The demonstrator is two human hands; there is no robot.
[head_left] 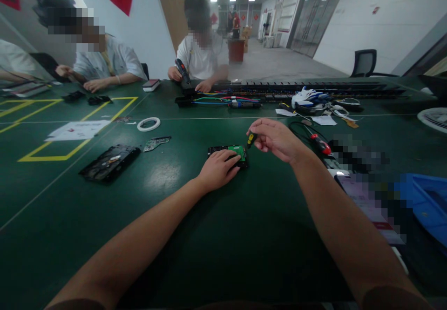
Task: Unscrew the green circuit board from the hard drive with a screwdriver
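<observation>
My left hand (220, 169) is laid over a hard drive (239, 151), a small black unit with a green circuit board on its face. The fingers reach across the board and the thumb lies by the near edge, holding the unit against the table; the palm hides its near left part. Above its right end, my right hand (270, 138) pinches a short yellow and black screwdriver (251, 138) between thumb and fingers, pointing down. The tip is too small to make out, so I cannot tell whether it touches the drive.
On the green table (167, 217), a black casing (111, 162), a loose circuit board (157, 143) and a tape roll (148, 124) lie leftward. A red-black screwdriver (320, 144), gloves (309, 97) and a blue bin (424, 203) lie rightward. Across sit co-workers, one holding a power screwdriver (182, 70).
</observation>
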